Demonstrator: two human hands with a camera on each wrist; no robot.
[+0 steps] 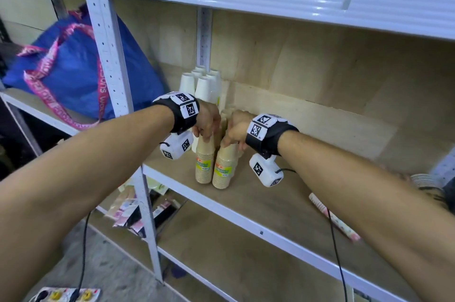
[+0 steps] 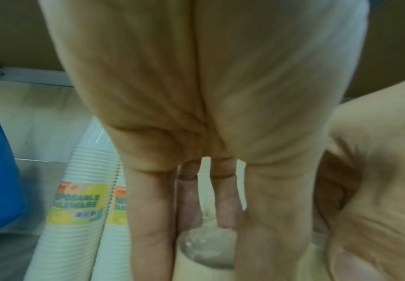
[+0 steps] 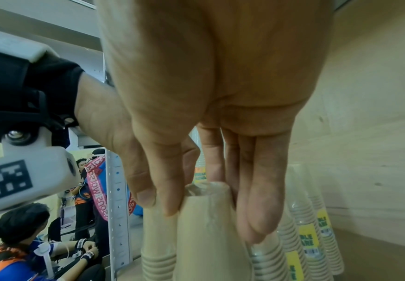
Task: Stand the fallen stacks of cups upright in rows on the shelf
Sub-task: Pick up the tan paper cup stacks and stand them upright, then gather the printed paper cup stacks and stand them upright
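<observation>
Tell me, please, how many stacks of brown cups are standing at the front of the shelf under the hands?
2: the left brown stack under the left hand, the right brown stack under the right hand. More may be hidden behind.

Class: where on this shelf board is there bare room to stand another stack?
Bare board lies right of the brown stacks, up to the back panel. It is crowded at the white stacks by the left post, where both hands work.
</observation>
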